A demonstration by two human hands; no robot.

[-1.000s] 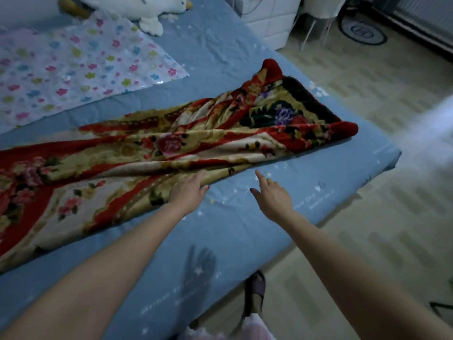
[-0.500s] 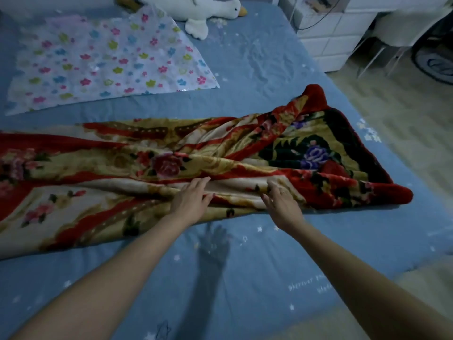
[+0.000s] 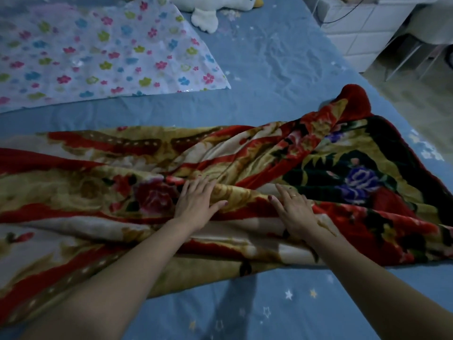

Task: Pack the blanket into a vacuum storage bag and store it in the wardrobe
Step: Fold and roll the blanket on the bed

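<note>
I see both hands flat on the blanket (image 3: 245, 168), which lies long across the blue bed (image 3: 269, 57). My left hand (image 3: 196, 204) and right hand (image 3: 294, 212) have straight fingers, holding nothing (just pressing down). The flowery storage bag (image 3: 98, 52) lies apart, farther back.

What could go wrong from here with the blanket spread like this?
The blanket lies in loose ridges under the flat left hand and right hand; folded like that, it may be too bulky for the flowered vacuum storage bag. Its right end nears the bed edge and could slide off.
</note>
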